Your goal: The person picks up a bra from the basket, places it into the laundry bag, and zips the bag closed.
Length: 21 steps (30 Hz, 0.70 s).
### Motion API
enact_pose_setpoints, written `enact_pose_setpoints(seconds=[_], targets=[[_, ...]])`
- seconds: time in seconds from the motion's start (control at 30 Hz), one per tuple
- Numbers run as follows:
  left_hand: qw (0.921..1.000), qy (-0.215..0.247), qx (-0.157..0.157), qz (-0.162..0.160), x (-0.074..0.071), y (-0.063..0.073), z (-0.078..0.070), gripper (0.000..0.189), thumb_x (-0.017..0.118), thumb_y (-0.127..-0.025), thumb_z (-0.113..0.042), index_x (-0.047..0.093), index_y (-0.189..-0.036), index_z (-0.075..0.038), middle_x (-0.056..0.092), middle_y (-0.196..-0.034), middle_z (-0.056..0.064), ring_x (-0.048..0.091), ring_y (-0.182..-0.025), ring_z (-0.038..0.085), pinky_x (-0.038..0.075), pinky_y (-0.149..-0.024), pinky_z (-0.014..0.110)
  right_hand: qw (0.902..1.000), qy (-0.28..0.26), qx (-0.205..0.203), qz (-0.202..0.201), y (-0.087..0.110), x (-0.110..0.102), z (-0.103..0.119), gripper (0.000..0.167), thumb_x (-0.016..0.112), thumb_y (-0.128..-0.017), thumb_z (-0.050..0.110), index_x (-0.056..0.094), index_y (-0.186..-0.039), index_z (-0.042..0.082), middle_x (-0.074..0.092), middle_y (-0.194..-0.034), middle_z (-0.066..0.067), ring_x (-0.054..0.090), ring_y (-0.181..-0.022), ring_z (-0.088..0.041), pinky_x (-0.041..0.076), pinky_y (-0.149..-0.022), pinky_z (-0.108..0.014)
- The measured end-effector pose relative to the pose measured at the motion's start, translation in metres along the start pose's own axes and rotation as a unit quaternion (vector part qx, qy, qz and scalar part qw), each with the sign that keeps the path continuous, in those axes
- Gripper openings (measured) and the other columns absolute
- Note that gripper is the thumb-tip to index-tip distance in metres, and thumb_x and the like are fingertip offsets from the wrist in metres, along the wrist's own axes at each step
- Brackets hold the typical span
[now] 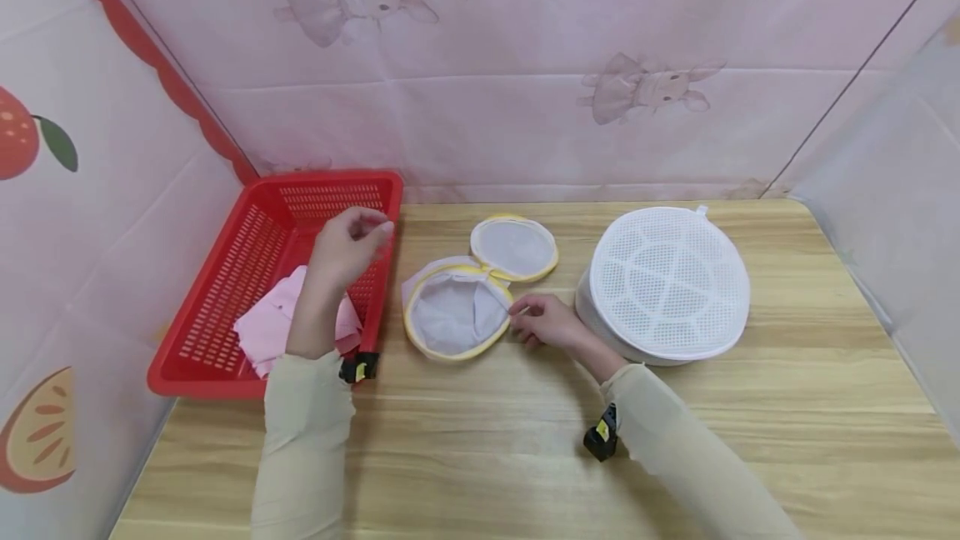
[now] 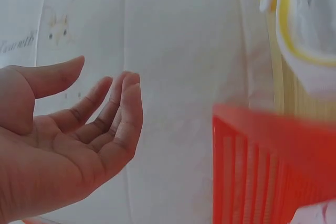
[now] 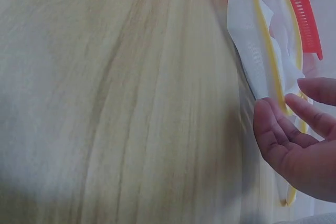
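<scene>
A small white mesh laundry bag (image 1: 450, 348) with yellow trim lies on the table, its mouth open and its round lid (image 1: 516, 248) folded back. At the right side of the mouth, my right hand (image 1: 547, 322) pinches the yellow rim between thumb and fingertips. My left hand (image 1: 348, 247) is raised over the red basket (image 1: 168, 369), fingers loosely bent and the palm holding nothing in the left wrist view. Inside the basket lies a folded pink cloth garment (image 1: 273, 315).
To the right stands a larger round white mesh laundry bag (image 1: 667, 290) with its lid on. A printed curtain (image 1: 495, 132) hangs behind the wooden table (image 1: 480, 457). The basket fills the table's left side.
</scene>
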<state>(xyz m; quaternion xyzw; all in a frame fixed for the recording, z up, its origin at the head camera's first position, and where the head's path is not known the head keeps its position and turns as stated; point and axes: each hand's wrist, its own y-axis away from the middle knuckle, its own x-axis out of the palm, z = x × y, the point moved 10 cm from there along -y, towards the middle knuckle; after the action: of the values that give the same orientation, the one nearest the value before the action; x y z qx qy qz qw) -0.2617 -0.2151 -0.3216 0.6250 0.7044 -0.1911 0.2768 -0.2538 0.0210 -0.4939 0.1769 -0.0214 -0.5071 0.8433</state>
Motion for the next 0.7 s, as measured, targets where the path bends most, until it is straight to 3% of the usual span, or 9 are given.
enact_pose_setpoints(seconds=[0.3, 0.5, 0.7], targets=[[0.9991, -0.024, -0.027, -0.022, -0.035, -0.005, 0.024, 0.041, 0.049, -0.094, -0.032, 0.051, -0.119, 0.0, 0.058, -0.102, 0.019, 0.058, -0.092, 0.028, 0.049, -0.073, 0.034, 0.9999, 0.015, -0.004, -0.007, -0.003, 0.002, -0.003, 0.015, 0.056, -0.087, -0.001, 0.059, -0.094, -0.014, 0.063, -0.078, -0.021, 0.058, -0.061, -0.02, 0.053, -0.059, -0.035], [0.9934, -0.041, -0.104, -0.024, -0.056, -0.011, 0.063, 0.047, 0.045, -0.094, -0.035, 0.048, -0.123, 0.002, 0.054, -0.109, 0.022, 0.054, -0.094, 0.031, 0.05, -0.075, 0.035, 1.0, -0.002, 0.006, -0.005, -0.004, 0.005, -0.007, 0.011, 0.057, -0.085, -0.004, 0.059, -0.088, -0.014, 0.061, -0.074, -0.019, 0.058, -0.057, -0.018, 0.053, -0.058, -0.034], [0.9845, -0.005, -0.173, -0.031, -0.07, -0.014, 0.105, 0.049, 0.047, -0.093, -0.034, 0.046, -0.125, 0.004, 0.048, -0.114, 0.02, 0.05, -0.101, 0.033, 0.047, -0.086, 0.043, 0.9995, -0.011, 0.02, -0.02, -0.005, 0.003, -0.009, 0.006, 0.059, -0.083, -0.004, 0.058, -0.081, -0.009, 0.059, -0.069, -0.012, 0.057, -0.053, -0.015, 0.053, -0.054, -0.031]])
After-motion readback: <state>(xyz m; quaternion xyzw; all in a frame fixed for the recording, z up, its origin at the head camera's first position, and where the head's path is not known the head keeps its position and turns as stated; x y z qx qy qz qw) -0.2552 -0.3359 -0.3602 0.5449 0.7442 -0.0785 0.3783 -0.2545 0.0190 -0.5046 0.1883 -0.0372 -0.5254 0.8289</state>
